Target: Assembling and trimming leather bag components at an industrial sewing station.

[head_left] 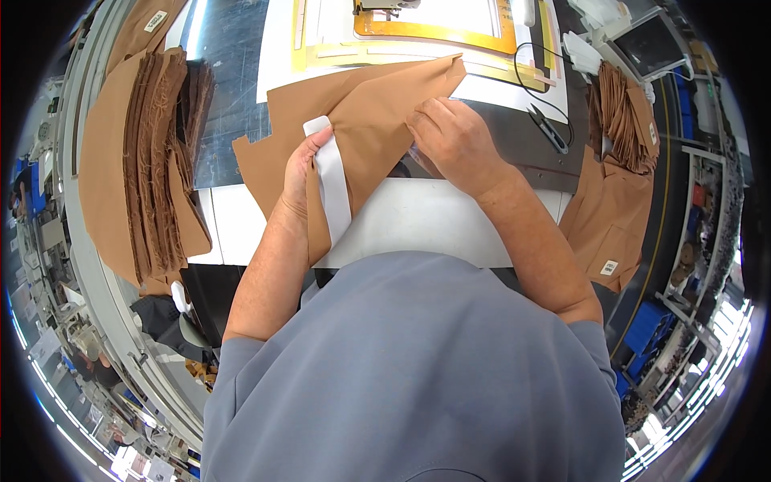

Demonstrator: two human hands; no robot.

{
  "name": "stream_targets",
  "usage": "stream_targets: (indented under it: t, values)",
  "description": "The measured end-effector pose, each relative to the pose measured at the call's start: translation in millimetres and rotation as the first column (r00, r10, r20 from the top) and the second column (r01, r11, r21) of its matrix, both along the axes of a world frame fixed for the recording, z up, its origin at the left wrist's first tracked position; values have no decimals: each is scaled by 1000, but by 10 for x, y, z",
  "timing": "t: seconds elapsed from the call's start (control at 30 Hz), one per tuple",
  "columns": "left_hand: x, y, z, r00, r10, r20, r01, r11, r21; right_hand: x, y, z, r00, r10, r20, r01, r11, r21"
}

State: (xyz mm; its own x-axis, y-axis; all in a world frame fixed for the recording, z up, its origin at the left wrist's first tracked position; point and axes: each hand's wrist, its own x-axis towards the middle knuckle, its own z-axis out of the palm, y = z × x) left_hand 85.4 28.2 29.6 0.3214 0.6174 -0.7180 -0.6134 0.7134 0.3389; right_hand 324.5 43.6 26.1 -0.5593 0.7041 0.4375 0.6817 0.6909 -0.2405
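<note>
A cut piece of brown fabric (369, 120) is held up over the front of the work table, between both hands. My left hand (303, 165) is closed on its left part, the thumb pressing on a white strip (332, 185) that hangs down along a folded edge. My right hand (451, 136) pinches the fabric's right edge, just below a pointed corner. Most of the right fingertips are hidden behind the hand and cloth. Beyond the fabric lies a yellow-orange frame (434, 46) with a metal machine part (387, 6) above it.
Stacked brown fabric pieces (120, 169) hang at the left. Another brown bundle (622, 116) and a labelled brown piece (610, 217) hang at the right. Thread snips (548, 128) lie on the dark tabletop, near a black cable (518, 68). A screen (652, 48) stands far right.
</note>
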Motion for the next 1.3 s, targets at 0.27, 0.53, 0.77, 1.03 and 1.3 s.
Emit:
stream_targets:
  t: [0.27, 0.53, 0.77, 1.03, 1.3]
  values:
    - [56, 2, 91, 999, 29, -33, -30, 999, -30, 67, -48, 14, 974, -150, -171, 135, 986, -97]
    - [-3, 14, -34, 996, 18, -89, -18, 1000, 4, 131, -78, 27, 937, -248, -244, 226, 967, -113]
    - [61, -10, 99, 997, 25, -74, -25, 1000, 9, 120, -109, 97, 911, -293, -291, 224, 943, -247]
    - [-7, -3, -8, 1000, -18, -24, 19, 999, 34, -11, -77, -32, 893, -266, -363, 148, 935, -321]
    - [34, -14, 55, 997, 7, -80, -8, 1000, -12, 80, -122, -40, 891, -320, -321, 193, 909, -370]
